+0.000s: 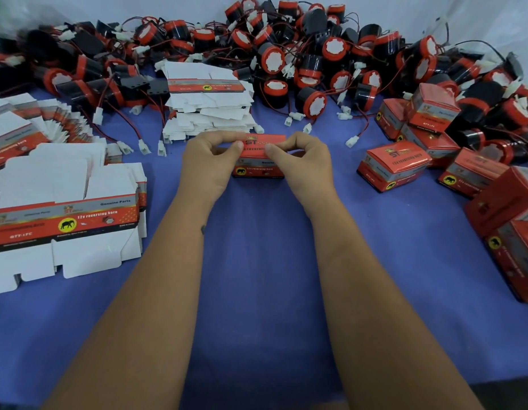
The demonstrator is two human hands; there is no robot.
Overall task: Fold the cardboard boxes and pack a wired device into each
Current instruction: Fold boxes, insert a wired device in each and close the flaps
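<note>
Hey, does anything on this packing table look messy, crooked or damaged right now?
No damage shows. The stack of flat boxes behind the hands sits fanned and crooked, and the finished boxes on the right lie tumbled at different angles. Both hands, left and right, hold the red box square.

Two hands (209,164) (301,161) hold a box (261,156) at frame centre, flat cartons (64,220) at left, packed boxes (394,165) at right, wired devices (274,59) heaped across the top.

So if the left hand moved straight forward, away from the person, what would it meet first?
Probably the stack of flat boxes just beyond the left hand, which holds the red box. Depth is unclear.
</note>
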